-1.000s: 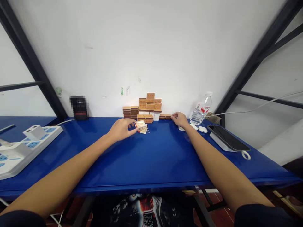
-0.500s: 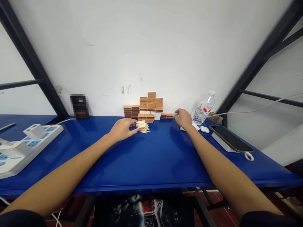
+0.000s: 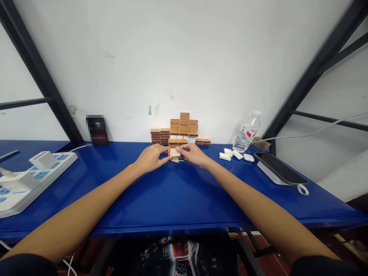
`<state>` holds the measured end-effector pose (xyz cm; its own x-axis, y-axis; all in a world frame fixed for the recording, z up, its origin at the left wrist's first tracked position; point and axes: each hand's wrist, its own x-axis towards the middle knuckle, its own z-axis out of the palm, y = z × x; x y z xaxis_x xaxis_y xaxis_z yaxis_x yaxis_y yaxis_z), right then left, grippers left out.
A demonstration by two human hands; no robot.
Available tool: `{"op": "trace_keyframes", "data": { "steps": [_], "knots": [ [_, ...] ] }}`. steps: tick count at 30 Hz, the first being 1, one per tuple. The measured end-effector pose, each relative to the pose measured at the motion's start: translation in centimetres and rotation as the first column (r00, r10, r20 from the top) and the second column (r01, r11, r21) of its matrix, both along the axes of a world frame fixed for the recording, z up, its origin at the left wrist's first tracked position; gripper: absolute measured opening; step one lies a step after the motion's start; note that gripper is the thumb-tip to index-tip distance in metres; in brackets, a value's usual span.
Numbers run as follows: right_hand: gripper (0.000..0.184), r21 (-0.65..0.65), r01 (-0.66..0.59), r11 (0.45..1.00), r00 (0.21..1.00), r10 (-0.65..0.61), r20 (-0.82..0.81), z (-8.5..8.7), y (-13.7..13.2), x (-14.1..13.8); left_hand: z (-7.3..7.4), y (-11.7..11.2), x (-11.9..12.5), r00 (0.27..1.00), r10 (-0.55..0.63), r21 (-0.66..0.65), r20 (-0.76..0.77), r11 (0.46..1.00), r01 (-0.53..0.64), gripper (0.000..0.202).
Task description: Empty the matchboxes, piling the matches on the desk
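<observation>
Filling most of the view is a pale wall (image 3: 201, 57), and a blue table (image 3: 184, 195) runs in front of it. What has changed is the right hand (image 3: 195, 154). A moment ago it was over by the right end of the low boxes, and now it has come across to the middle. The left hand (image 3: 148, 158) has stayed where it was.

Against the wall stands a pile of matchboxes (image 3: 184, 129), built up in steps, and it looks the same as before. With the right arm gone from there, the little white blocks (image 3: 225, 156) near the water bottle (image 3: 245, 134) can be seen better.

Between the hands, just in front of the pile, is a small match tray (image 3: 174, 152). The left hand is partly curled and pinches the tray's left end between thumb and fingers. The right hand has its thumb and fingertips close together at the other end; I cannot tell if it grips the tray, some matches or nothing. So the work now seems to need both hands at one spot.

Smallest of all, loose matches (image 3: 176, 160) lie just under the tray.
</observation>
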<state>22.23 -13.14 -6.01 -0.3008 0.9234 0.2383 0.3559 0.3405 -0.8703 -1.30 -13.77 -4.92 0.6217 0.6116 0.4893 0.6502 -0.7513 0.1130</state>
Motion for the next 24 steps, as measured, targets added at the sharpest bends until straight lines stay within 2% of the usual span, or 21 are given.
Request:
{"op": "trace_keyframes", "data": {
  "steps": [3,5,6,8,11,14,20,22,24],
  "knots": [
    [0.055,0.012,0.11,0.994,0.993,-0.109,-0.048,-0.2,0.7,0.3,-0.3,-0.2,0.2,0.999,0.006,0.075,0.054,0.997,-0.01,0.045],
    [0.056,0.033,0.204,0.978,0.975,-0.199,-0.102,-0.3,1.4,0.5,-0.3,-0.6,0.5,0.998,0.003,0.116,0.057,0.993,-0.01,0.029],
    [0.057,0.042,0.245,0.969,0.963,-0.238,-0.126,-0.4,1.8,0.5,-0.2,-0.8,0.6,0.999,-0.002,0.108,0.033,0.994,-0.002,0.024],
    [0.057,0.061,0.292,0.955,0.949,-0.281,-0.144,-0.7,2.3,0.5,-0.1,-1.2,0.9,0.998,-0.024,0.031,-0.06,0.999,0.026,0.028],
    [0.056,0.081,0.287,0.955,0.955,-0.277,-0.11,-1.0,2.6,0.3,-0.2,-1.6,1.1,0.975,-0.077,-0.089,-0.207,0.994,0.06,0.028],
    [0.05,0.086,0.269,0.959,0.962,-0.263,-0.074,-1.4,2.6,0.0,-0.6,-1.4,1.1,0.962,-0.073,-0.096,-0.265,0.994,0.049,0.03],
    [0.041,0.129,0.253,0.959,0.967,-0.25,-0.04,-2.1,2.5,0.0,-1.1,-1.0,1.1,0.958,-0.052,-0.097,-0.283,0.995,0.025,0.034],
    [0.039,0.232,0.255,0.939,0.966,-0.258,-0.02,-2.2,2.4,0.1,-1.2,-1.1,1.2,0.96,-0.05,-0.107,-0.277,0.994,0.02,0.033],
    [0.036,0.387,0.24,0.89,0.964,-0.264,0.01,-2.3,2.3,0.3,-1.2,-1.1,1.3,0.964,-0.041,-0.121,-0.262,0.993,0.009,0.033]
  ]
}}
